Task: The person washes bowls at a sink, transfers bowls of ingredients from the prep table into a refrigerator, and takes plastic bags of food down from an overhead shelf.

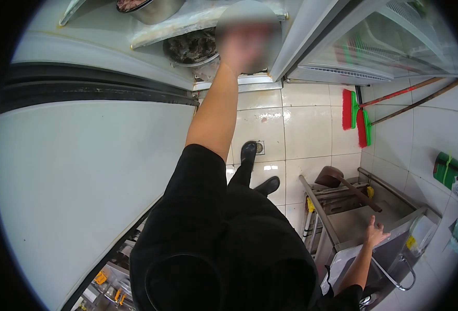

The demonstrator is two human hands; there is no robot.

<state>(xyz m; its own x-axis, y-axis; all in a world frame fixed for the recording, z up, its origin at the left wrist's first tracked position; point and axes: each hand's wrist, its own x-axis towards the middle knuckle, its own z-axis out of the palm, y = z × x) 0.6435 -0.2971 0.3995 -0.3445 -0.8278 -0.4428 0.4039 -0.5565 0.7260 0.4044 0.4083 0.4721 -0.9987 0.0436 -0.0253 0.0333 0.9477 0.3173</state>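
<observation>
My left hand (242, 49) reaches up into an open fridge compartment. A round blur covers it and whatever lies around it, so its fingers and anything in them cannot be made out. Beside it on the left is a metal bowl (191, 45) of dark grey food, under a frosted shelf (203, 27). My right hand (376, 234) is at the lower right with its fingers apart and nothing held, over the rim of a metal sink (351, 251). Close above that hand is the handle end of a brown ladle (330, 177).
A pot (156, 10) stands on the upper shelf. An open glass door (374, 46) is at the upper right. Red-and-green brooms (361, 116) lean by the tiled wall. A faucet (408, 280) is lower right, a white surface (89, 192) left.
</observation>
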